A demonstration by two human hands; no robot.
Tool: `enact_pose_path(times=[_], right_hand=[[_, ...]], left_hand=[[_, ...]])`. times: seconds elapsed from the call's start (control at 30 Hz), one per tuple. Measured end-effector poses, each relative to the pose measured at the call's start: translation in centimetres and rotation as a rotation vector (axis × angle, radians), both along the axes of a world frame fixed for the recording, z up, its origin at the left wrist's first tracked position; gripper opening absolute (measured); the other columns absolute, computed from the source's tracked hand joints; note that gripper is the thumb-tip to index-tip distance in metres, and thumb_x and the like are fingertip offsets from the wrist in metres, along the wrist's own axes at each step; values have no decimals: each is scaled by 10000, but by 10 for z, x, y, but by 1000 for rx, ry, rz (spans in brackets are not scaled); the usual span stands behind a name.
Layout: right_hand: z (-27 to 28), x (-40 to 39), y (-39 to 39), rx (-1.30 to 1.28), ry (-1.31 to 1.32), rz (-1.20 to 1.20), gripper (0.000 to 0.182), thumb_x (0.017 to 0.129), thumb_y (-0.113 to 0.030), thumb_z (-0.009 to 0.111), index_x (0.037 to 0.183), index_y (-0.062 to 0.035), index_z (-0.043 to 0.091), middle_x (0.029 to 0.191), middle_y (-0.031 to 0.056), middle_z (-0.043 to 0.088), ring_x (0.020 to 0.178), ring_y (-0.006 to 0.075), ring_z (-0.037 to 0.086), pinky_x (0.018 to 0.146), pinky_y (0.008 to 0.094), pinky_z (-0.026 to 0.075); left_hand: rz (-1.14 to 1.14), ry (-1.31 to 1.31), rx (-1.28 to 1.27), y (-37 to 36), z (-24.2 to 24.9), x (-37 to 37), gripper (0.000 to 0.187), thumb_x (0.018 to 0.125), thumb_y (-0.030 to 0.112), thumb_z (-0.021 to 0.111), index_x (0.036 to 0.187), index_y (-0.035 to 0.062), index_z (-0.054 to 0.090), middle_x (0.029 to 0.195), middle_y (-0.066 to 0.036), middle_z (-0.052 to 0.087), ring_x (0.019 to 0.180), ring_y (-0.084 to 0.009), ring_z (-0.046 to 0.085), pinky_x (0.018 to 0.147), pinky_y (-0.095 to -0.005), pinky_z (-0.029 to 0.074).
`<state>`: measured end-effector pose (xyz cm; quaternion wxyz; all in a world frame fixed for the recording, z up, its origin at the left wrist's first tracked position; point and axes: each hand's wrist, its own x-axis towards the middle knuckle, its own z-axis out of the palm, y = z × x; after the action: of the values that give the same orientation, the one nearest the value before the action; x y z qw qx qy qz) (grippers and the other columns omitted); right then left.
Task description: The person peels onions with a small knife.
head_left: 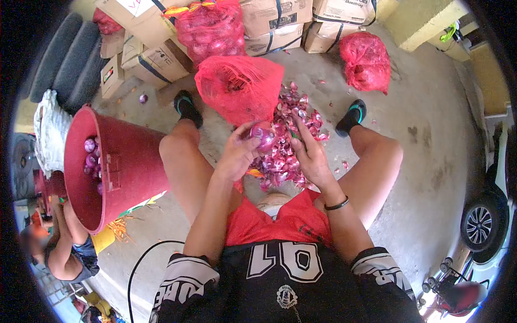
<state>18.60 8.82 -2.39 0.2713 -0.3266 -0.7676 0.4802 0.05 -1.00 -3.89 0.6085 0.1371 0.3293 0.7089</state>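
My left hand (239,152) is wrapped round a red onion (263,139), with its shiny purple side facing up. Close to the onion, my right hand (312,156) grips a small knife (294,133); a bit of its green handle shows, while the fingers hide most of it. Below both hands lies a heap of purple onion skins (280,167) on the floor between my legs. A red mesh sack (237,89) sits just beyond my hands, partly open.
A large red tub (129,167) holding onions stands at my left. Behind are a full mesh sack (210,32), cardboard boxes (274,19) and another red sack (365,62). Another person (67,242) works at far left. A car wheel (479,222) is at right.
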Motion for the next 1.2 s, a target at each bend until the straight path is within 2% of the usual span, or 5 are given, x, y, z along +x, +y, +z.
enact_pose_path(times=[0.07,0.17,0.6,0.97,1.2], right_hand=[[8,-6,-3,86,84,-19,453,992,-92,488,1422,19,400,1328,178,574,1240,200,527,1000,295,405],[12,-1,-6,-27,51,131,457,978,-92,504,1418,-2,416,1314,198,575,1211,313,561,1013,368,421],[20,-5,-18,67,6,142,534,938,-113,570,1436,-31,393,1190,256,607,1055,402,617,905,406,489],[15,-7,-18,162,-20,81,508,929,-100,568,1418,-63,434,1173,249,613,1041,397,622,877,433,503],[20,-11,-22,173,-106,69,511,920,-97,577,1417,-121,460,1059,229,632,881,381,630,785,415,515]], left_hand=[[-15,-6,12,1,3,-1,464,879,28,639,1313,2,477,1275,-187,580,1117,-320,622,931,-477,550],[-51,-5,22,0,2,-3,463,884,8,635,1314,11,462,1280,-160,578,1109,-286,620,924,-451,547],[70,31,-20,1,8,2,418,856,-26,657,1230,44,483,1195,-121,598,1093,-236,604,944,-404,524],[118,181,-49,6,3,4,470,796,-68,702,1206,42,501,1165,-81,584,1089,-200,580,954,-358,497],[-11,24,-60,2,0,1,389,870,3,651,1228,21,500,1160,-105,611,1018,-219,632,894,-405,550]])
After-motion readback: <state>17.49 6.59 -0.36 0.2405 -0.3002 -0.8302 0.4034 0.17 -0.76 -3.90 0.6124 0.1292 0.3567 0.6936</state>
